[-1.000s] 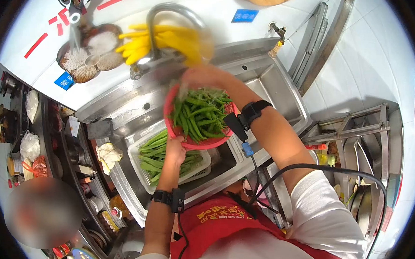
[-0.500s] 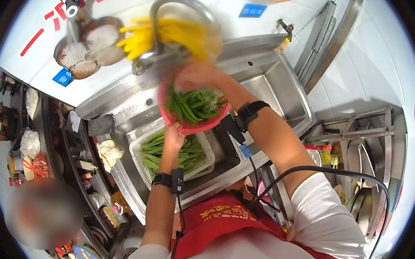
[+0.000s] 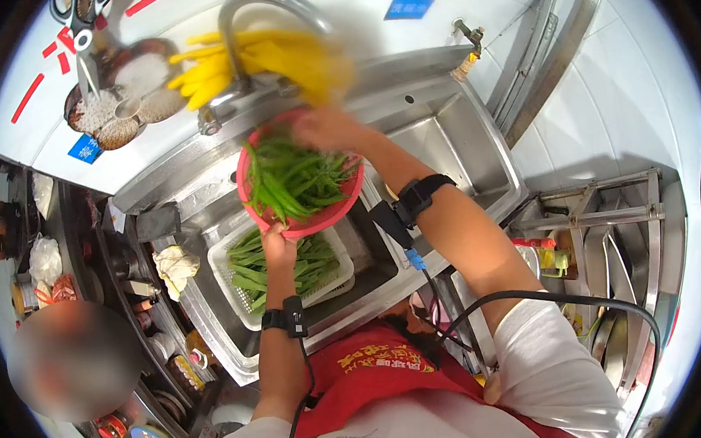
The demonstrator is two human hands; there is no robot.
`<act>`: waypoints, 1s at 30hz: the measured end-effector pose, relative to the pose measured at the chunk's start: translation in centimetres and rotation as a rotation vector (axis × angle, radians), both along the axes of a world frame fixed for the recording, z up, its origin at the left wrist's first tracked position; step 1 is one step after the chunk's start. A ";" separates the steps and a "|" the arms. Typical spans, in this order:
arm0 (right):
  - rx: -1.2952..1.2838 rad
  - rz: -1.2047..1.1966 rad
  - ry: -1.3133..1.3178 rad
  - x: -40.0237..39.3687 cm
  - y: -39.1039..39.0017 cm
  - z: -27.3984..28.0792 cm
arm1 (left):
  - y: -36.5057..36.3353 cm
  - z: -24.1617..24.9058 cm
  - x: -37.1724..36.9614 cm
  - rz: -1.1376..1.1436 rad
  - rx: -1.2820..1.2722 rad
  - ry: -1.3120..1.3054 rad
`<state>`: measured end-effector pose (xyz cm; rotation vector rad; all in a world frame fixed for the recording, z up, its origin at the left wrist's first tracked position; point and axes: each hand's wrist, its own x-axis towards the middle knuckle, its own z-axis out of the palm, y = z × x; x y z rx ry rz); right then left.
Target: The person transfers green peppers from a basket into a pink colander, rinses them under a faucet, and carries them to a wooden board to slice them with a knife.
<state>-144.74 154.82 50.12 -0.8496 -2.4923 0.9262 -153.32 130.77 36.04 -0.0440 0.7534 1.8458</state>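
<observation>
My left hand (image 3: 279,245) is closed on the near rim of a red-pink bowl (image 3: 344,209), fingers hooked at its edge. Long green peppers (image 3: 297,186) fill the bowl, which is raised over the sink (image 3: 372,253) close to the tap (image 3: 230,43). At the bowl's far right side is my right hand (image 3: 324,131), over or among the peppers; motion blur smears its fingers. Below the bowl, a white basket (image 3: 220,277) stands in the left basin with flat cut green vegetable pieces (image 3: 252,273), partly covered by the bowl and my left arm.
Yellow rubber gloves (image 3: 278,56) hang by the tap. Scissors (image 3: 84,46) and a sectioned tray (image 3: 120,132) of grains lie at upper left. A cloth (image 3: 176,269) rests on the sink's left edge. A metal rack (image 3: 596,214) stands right; a black cable (image 3: 545,294) crosses my right arm.
The bowl has shifted left and slightly down in view, its peppers now more visible. Both hands moved along with it, and the whole view has shifted a little.
</observation>
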 end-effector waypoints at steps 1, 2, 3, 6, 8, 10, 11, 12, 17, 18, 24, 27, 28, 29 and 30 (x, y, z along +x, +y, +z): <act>-0.101 0.131 -0.121 0.2 -0.8 1.8 | -0.1 0.5 0.3 0.059 0.011 0.005; -0.205 0.264 -0.243 0.2 -1.5 3.4 | -0.4 0.6 0.3 0.057 0.009 0.005; -0.208 0.263 -0.243 0.2 -1.5 3.6 | -0.9 0.6 0.1 0.053 0.016 0.008; -0.186 -0.294 -0.113 -0.1 -0.5 2.8 | -1.3 0.1 -0.1 0.056 0.078 0.028; 0.361 0.228 -0.319 -0.1 0.5 0.7 | -1.4 0.2 -0.3 0.074 0.022 0.024; 0.180 0.181 -0.187 0.4 0.8 -0.3 | -1.2 0.8 0.1 0.098 -0.015 0.036; -0.004 0.132 -0.053 0.4 0.4 0.0 | -1.2 0.9 0.2 0.122 -0.055 0.048; -0.005 0.136 -0.056 0.3 0.3 0.3 | -1.3 0.9 0.3 0.127 -0.057 0.045; -0.096 0.184 -0.236 0.9 -1.4 2.8 | -1.4 0.0 0.0 0.120 -0.098 0.028; -0.094 0.187 -0.239 0.6 -0.6 1.8 | -1.4 -0.5 -0.3 0.123 -0.096 0.025; -0.088 -0.317 -0.244 -0.8 -0.4 1.5 | -1.4 -2.1 -0.8 0.090 -0.077 0.071; -0.393 0.096 -0.180 -0.2 -1.9 2.5 | -1.4 -0.8 -0.6 0.045 -0.098 0.017; -0.310 -0.075 -0.075 -0.6 -0.4 0.8 | -1.4 -0.3 -0.6 0.018 -0.135 -0.004; -0.222 -0.245 0.034 -1.1 -0.1 0.8 | -1.3 -0.1 -0.7 -0.008 -0.168 -0.023; -0.221 -0.241 0.037 -1.0 -0.2 0.7 | -1.3 -0.1 -0.8 -0.004 -0.166 -0.020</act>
